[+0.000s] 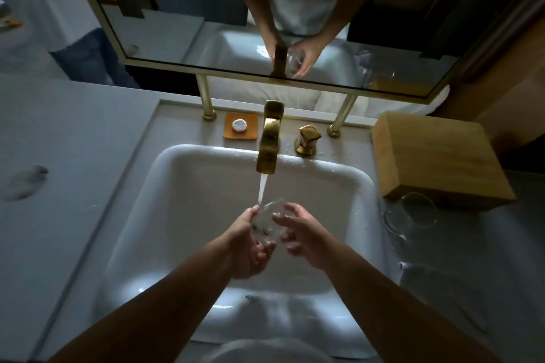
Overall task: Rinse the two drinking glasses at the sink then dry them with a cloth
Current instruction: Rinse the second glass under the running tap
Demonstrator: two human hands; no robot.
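Can't read any text, brand, label or no. anywhere from my end tbh. The small white round item [239, 125] on the orange tray [240, 130] behind the sink might carry a print, but it's way too small and blurry for me to make out. Wooden box [439, 156]: no visible markings.

basin [206, 186] open around hands | tap [267, 153] overhead | right counter: second glass [411, 212], wooden box [436, 159], possibly touching

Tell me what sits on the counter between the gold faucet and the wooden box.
In the head view, one gold handle knob and a gold mirror-stand foot stand between the faucet and the wooden box, with water droplets around them.
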